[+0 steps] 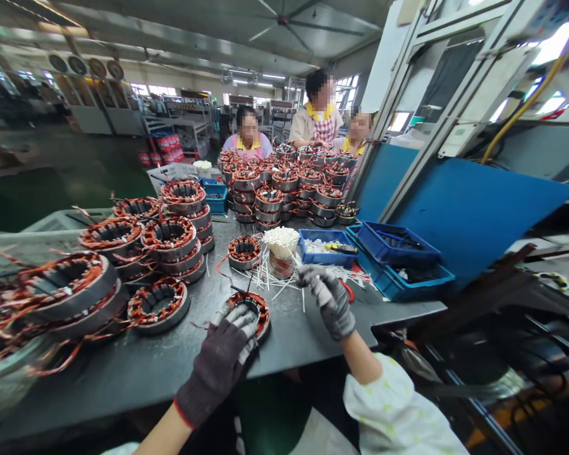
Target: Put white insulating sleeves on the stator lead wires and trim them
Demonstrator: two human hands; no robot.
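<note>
My left hand [232, 335], in a dark glove with pale grey fingertips, lies over a motor stator [262, 313] at the table's near edge. Its fingers reach across the copper windings and its thumb bends down at the near side of the ring. My right hand [329, 303], in a grey glove, is raised to the right of the stator with its fingers bent together. What they hold, if anything, I cannot make out. A thin white strip [304, 300] shows just below the fingertips. Behind this hand is a red handle [348, 291], partly hidden.
Stacked stators [171, 237] stand on the left, and a larger pile [270, 196] at the back. A tub of white ties [281, 253] stands amid loose ones, beside a blue tray [327, 248]. Blue bins [398, 253] and a metal frame are on the right. Several people sit or stand beyond.
</note>
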